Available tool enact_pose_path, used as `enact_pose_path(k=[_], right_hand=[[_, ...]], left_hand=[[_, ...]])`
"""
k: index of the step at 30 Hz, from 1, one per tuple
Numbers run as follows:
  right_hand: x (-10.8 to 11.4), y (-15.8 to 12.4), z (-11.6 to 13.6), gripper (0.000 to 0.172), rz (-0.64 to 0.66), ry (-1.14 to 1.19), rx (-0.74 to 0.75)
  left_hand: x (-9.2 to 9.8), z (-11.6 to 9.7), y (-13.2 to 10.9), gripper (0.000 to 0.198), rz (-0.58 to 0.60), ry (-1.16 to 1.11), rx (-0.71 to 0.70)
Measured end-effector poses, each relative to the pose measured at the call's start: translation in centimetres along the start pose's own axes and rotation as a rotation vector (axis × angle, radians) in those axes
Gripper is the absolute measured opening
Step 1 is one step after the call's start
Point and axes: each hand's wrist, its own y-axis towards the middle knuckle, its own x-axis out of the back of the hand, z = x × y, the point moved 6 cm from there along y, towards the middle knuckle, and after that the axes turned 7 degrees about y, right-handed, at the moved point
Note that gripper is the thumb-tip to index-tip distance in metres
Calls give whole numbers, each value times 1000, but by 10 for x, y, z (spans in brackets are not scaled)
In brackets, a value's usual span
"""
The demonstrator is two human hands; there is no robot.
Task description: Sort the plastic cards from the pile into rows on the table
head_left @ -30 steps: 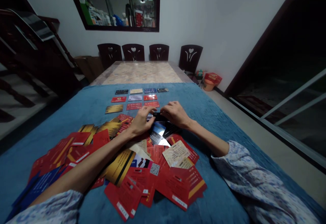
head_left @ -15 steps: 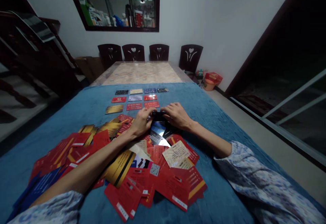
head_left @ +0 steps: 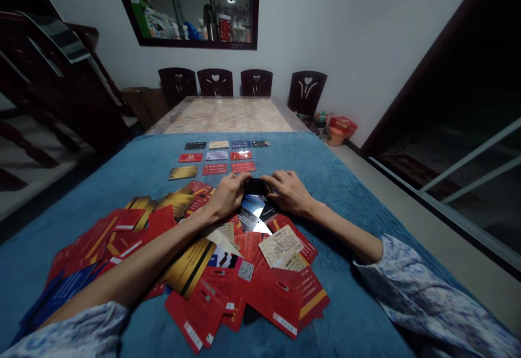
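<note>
Between my hands is a stack of black cards (head_left: 255, 186), its edge towards me, at the far side of a loose pile. My left hand (head_left: 228, 194) is closed on the stack's left end. At its right end my right hand (head_left: 290, 192) has its thumb and fingers bent around the corner. Blue and black cards (head_left: 251, 207) lie just below the stack. Nearer me spread red cards (head_left: 280, 298), a gold card (head_left: 190, 266) and a cream card (head_left: 280, 247). Beyond my hands, several cards lie in rows, among them a gold card (head_left: 183, 173) and a red card (head_left: 243, 167).
A blue cloth (head_left: 325, 184) covers the near part of the table, with the marbled tabletop (head_left: 236, 115) bare beyond it. Blue cards (head_left: 61, 298) lie under my left forearm. Dark chairs (head_left: 307, 92) stand at the far end, and an orange bucket (head_left: 336, 136) is on the floor.
My right hand has shifted slightly right and lower, its fingers sliding along the black stack's right end. My left hand stays on the stack. The rows of cards look the same.
</note>
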Motion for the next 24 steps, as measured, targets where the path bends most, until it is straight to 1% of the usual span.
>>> enact_pose_path(k=[6,14,19,24], right_hand=[[2,0,-4,62,24,39,-13],[-2,0,-8,64,14,1,9],[0,-1,-12,60,42,-52,1],[3,-2,-16,55,78,-106,4]], left_hand=[[-2,3,4,43,26,2,8],[-5,3,13,47,149,27,87],[-12,3,17,49,178,41,105],[-15,-3,20,45,198,69,99]])
